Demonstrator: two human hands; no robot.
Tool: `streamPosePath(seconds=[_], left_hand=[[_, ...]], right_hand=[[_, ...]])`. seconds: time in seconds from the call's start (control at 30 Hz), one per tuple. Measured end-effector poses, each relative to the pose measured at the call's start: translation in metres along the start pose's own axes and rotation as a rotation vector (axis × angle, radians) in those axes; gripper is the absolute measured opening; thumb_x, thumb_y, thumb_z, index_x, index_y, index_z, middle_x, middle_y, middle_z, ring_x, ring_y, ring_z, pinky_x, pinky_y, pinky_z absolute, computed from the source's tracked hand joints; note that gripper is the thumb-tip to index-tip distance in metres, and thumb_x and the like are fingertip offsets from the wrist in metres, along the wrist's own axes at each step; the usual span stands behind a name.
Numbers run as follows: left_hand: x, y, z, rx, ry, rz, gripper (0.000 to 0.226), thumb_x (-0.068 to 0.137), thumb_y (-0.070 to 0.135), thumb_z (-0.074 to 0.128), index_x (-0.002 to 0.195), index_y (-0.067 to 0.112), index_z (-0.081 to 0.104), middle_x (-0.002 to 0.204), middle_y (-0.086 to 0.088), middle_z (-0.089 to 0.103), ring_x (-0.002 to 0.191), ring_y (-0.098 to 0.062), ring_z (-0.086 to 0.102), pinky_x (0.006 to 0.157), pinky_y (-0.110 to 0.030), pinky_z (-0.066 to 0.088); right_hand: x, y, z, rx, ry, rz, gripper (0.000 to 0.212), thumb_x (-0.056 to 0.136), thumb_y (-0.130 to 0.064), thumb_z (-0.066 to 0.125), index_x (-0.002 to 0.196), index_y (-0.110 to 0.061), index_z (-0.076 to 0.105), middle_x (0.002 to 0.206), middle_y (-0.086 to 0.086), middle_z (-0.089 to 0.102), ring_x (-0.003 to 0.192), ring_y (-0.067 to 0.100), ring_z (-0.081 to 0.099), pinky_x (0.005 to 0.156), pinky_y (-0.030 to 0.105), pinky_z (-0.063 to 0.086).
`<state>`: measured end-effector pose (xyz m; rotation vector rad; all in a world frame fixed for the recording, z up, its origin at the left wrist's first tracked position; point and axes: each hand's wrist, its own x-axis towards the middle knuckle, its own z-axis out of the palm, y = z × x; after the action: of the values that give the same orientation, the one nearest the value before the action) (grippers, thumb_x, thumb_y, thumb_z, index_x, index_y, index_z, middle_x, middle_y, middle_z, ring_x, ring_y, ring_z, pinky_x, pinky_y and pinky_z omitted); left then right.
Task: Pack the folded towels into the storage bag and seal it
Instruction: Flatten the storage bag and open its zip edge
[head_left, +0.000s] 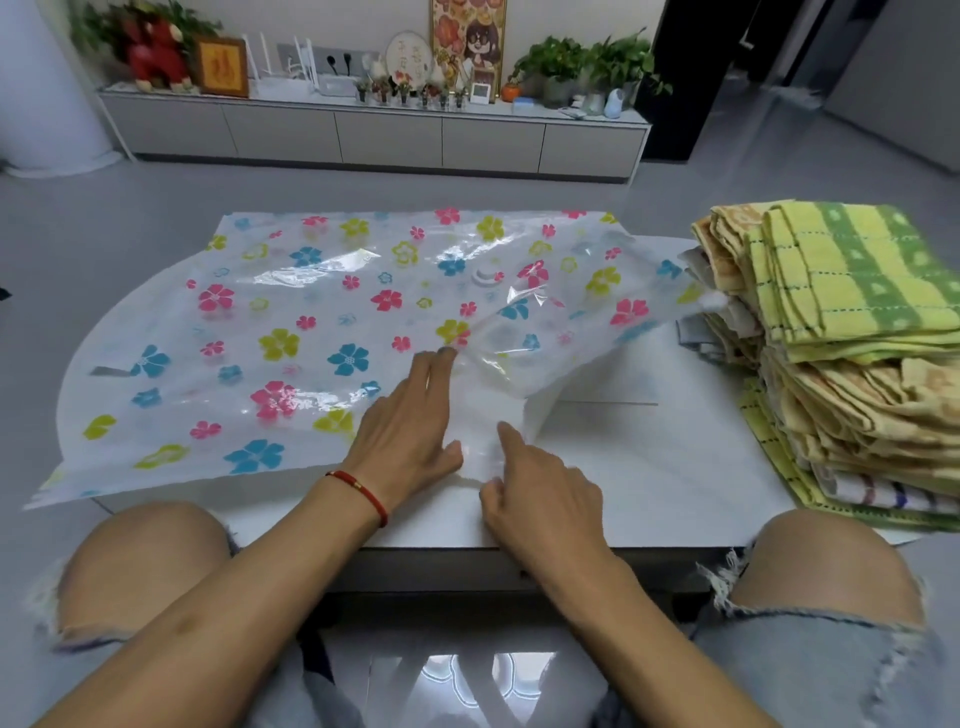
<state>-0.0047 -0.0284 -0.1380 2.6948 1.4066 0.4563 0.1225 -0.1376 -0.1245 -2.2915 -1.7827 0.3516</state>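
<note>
In the head view, a clear plastic storage bag (291, 332) printed with pink, blue and yellow-green flowers lies spread across a white table (649, 467), filling the centre and left of the frame. Its left edge hangs past the rounded table end, and its near-left corner droops off the front edge. The film is glossy and wrinkled, catching glare in several spots, and a round white valve (485, 275) sits on it just right of centre. The right part of the bag is lifted off the table — it rises in a loose fold toward the towel stack and leaves a hollow under it.

The left hand (410, 431), with a red cord bracelet (363, 493) on the wrist, lies palm-down on the bag at lower centre, fingers stretched flat and together toward the raised fold; it presses rather than grips. The right hand (540, 488) is just beside it, on the near edge of the plastic, index finger pointing forward and the thumb and other fingers curled in, seemingly pinching the film, though the hold itself is hard to make out.

At the right edge of the frame stands a tall stack of folded towels (852, 364) — a yellow-and-green checked one on top, orange-yellow ones below, a white striped one near the bottom. The stack rests on the table, outside the bag, with the bag's lifted end reaching its left side.

Bare knees in frayed denim shorts show at the lower corners.
</note>
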Motion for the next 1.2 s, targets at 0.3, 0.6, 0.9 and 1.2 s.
streamPosePath(seconds=[0.3, 0.6, 0.9, 1.2], left_hand=[[-0.005, 0.007, 0.0, 0.16, -0.028, -0.003, 0.116, 0.065, 0.048, 0.079, 0.151, 0.015, 0.008, 0.147, -0.011, 0.035, 0.083, -0.029, 0.063, 0.072, -0.042, 0.049], [-0.004, -0.004, 0.0, -0.014, 0.009, -0.102, 0.133, 0.052, 0.055, 0.082, 0.151, 0.022, 0.001, 0.13, -0.013, 0.04, 0.054, -0.021, 0.042, 0.043, -0.028, 0.04], [-0.007, -0.009, 0.003, -0.016, -0.037, -0.087, 0.132, 0.054, 0.062, 0.077, 0.151, 0.035, -0.008, 0.124, -0.011, 0.041, 0.056, -0.022, 0.048, 0.044, -0.034, 0.051], [0.004, -0.029, -0.004, -0.241, 0.027, -0.225, 0.129, 0.054, 0.05, 0.078, 0.148, 0.045, -0.012, 0.126, -0.014, 0.04, 0.067, -0.033, 0.055, 0.055, -0.041, 0.053]], right_hand=[[0.021, 0.05, -0.023, -0.133, 0.16, -0.004, 0.06, 0.101, -0.026, 0.04, 0.157, -0.041, 0.026, 0.089, 0.003, 0.064, 0.083, 0.035, 0.066, 0.059, 0.035, 0.035], [0.005, 0.073, -0.023, 0.589, -0.016, 0.273, 0.067, 0.096, -0.023, 0.046, 0.158, -0.041, 0.027, 0.138, -0.01, 0.061, 0.12, 0.035, 0.064, 0.104, 0.049, 0.05], [0.011, 0.092, -0.047, 0.21, 0.102, 0.141, 0.077, 0.095, -0.025, 0.045, 0.159, -0.047, 0.008, 0.115, -0.004, 0.073, 0.089, 0.034, 0.07, 0.081, 0.044, 0.056], [0.003, 0.11, -0.021, 1.405, 0.041, 0.588, 0.048, 0.098, -0.01, 0.053, 0.135, -0.036, 0.039, 0.119, 0.004, 0.073, 0.078, 0.035, 0.079, 0.053, 0.033, 0.06]])
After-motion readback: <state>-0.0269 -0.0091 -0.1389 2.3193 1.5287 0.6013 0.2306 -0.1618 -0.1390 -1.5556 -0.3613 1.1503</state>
